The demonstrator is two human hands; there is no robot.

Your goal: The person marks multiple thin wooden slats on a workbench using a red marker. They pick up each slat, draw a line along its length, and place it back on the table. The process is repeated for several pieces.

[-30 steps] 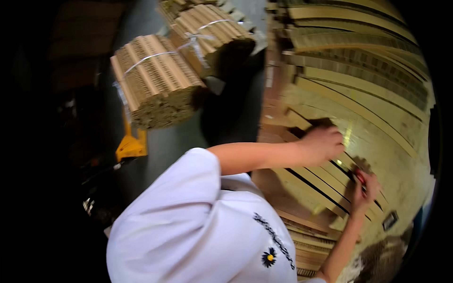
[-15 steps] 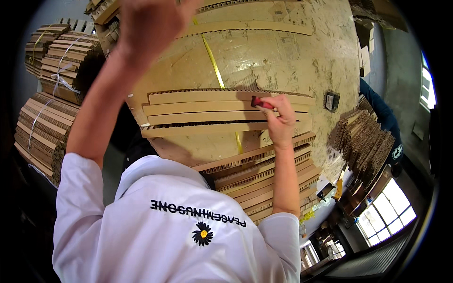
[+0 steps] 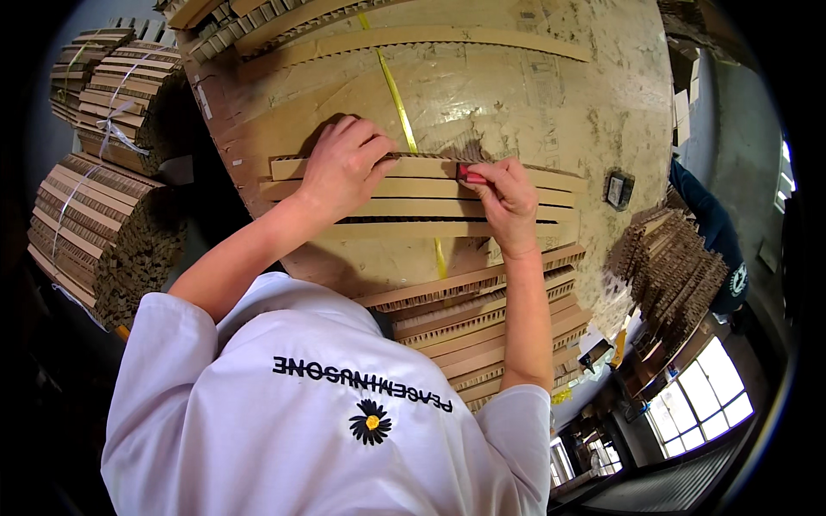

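A wide, cardboard-topped surface (image 3: 551, 95) carries everything in reach. Nearest the body, a pile of cardboard strips (image 3: 495, 348) lies on it, ribbed edges partly showing. Beyond that pile, in front of the person, a row of long strips (image 3: 422, 187) runs side by side across the surface, dark gaps between some, with a yellow strap (image 3: 394, 96) passing beneath. They look light and dry, fairly stiff along their length but likely to bend if lifted from one end; the ribbed core could crush under a hard pinch. A hold on both long edges near the middle, or one hand toward each end, should suit them.

The left hand (image 3: 344, 163) rests over the far strips, fingers bent; whether they pinch one cannot be told. The right hand (image 3: 511, 202) has its fingers clamped on a small red tool (image 3: 470, 174), probably light and rigid, just over the farthest strip.
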